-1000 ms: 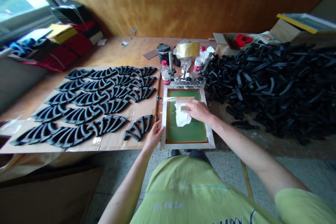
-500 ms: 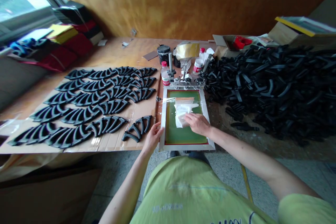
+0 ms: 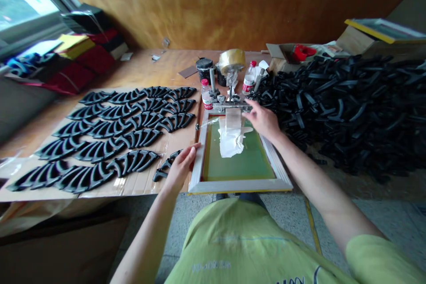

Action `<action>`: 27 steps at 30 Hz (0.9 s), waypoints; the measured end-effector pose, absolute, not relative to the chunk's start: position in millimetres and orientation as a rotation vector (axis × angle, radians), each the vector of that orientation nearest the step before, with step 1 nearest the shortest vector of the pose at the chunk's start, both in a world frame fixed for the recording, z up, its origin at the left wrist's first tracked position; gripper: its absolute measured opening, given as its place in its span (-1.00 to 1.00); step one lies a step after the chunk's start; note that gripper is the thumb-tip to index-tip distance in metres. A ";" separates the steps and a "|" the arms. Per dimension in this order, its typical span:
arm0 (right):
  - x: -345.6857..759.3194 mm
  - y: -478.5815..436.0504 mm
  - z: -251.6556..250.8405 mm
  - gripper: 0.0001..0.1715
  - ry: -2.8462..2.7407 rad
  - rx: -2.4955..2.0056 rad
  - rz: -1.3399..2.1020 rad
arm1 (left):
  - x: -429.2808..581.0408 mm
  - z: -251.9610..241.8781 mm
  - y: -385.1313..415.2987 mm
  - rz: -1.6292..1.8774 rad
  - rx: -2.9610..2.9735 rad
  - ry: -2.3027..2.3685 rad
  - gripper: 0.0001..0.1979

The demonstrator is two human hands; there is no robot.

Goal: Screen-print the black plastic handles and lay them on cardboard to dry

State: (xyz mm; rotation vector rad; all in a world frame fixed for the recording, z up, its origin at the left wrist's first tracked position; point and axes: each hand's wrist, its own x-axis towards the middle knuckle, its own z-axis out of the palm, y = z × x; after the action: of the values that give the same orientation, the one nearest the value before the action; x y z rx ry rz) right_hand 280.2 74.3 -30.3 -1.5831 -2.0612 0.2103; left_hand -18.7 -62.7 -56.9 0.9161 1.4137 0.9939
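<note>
A silk-screen frame (image 3: 282, 183) with green mesh stands in front of me, its near end raised. White ink (image 3: 231, 142) lies on the mesh. A flat squeegee (image 3: 233, 119) leans against the clamp bar at the frame's far end. My right hand (image 3: 264, 120) hovers beside the squeegee, fingers apart and holding nothing. By the frame's left edge is my left hand (image 3: 182, 163), with fingers stretched toward the frame; whether it touches the edge I cannot tell. Behind that hand, a small group of black curved handles (image 3: 161, 173) is partly hidden.
Rows of black curved handles (image 3: 100, 151) lie on cardboard (image 3: 179, 140) at left. A big heap of black parts (image 3: 346, 106) fills the right. Behind the frame stand bottles (image 3: 206, 95), a black tub (image 3: 204, 69) and a yellow tape roll (image 3: 232, 60).
My right hand has let go of the squeegee, which moved from mid-mesh to the far end. The frame's near end has risen. My left hand has shifted slightly left and away from me.
</note>
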 end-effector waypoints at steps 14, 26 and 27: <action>266.8 -0.4 -130.4 -0.77 -2.457 -1.743 0.316 | 24.5 3.1 12.6 1.577 1.022 1.191 -0.50; 247.0 -53.7 -111.4 -0.88 -2.491 -1.228 0.476 | 33.2 -115.1 -108.4 1.006 0.462 1.333 -0.45; 271.6 -47.4 -117.0 -0.84 -2.459 -1.325 0.480 | 16.6 -119.7 -109.7 1.044 0.468 1.396 -0.45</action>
State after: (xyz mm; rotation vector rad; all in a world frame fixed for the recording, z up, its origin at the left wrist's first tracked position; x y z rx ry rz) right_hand 271.6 -47.4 -117.0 -1.3252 -2.4586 0.4797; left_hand 16.6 -109.7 -119.7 0.4685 1.3962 1.0440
